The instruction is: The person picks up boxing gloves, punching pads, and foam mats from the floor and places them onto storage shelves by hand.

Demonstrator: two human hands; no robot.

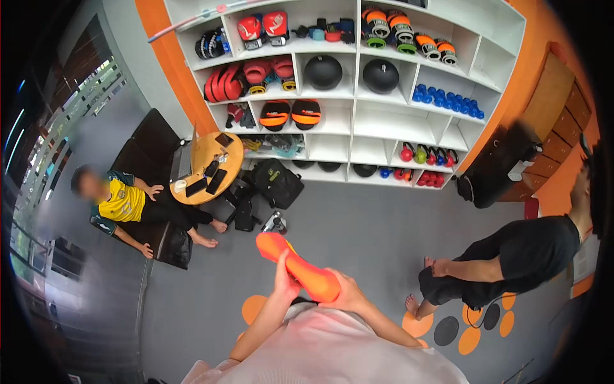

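Observation:
A long, bright orange padded piece of gear (297,264) is held out in front of my chest. It is wide at both ends, and its exact kind does not show. My left hand (284,276) grips it along its near left side, thumb pointing up against it. Around its lower right end, my right hand (346,292) is wrapped, with the fingers partly hidden behind the padding. The piece slants from upper left to lower right, above the grey floor (358,224).
White shelves (320,118) ahead hold boxing gloves (263,29), black balls (323,72) and blue dumbbells (448,100). A person (125,201) sits left by a round table (214,150). Another person (511,259) bends over at right. A backpack (276,182) lies on the floor.

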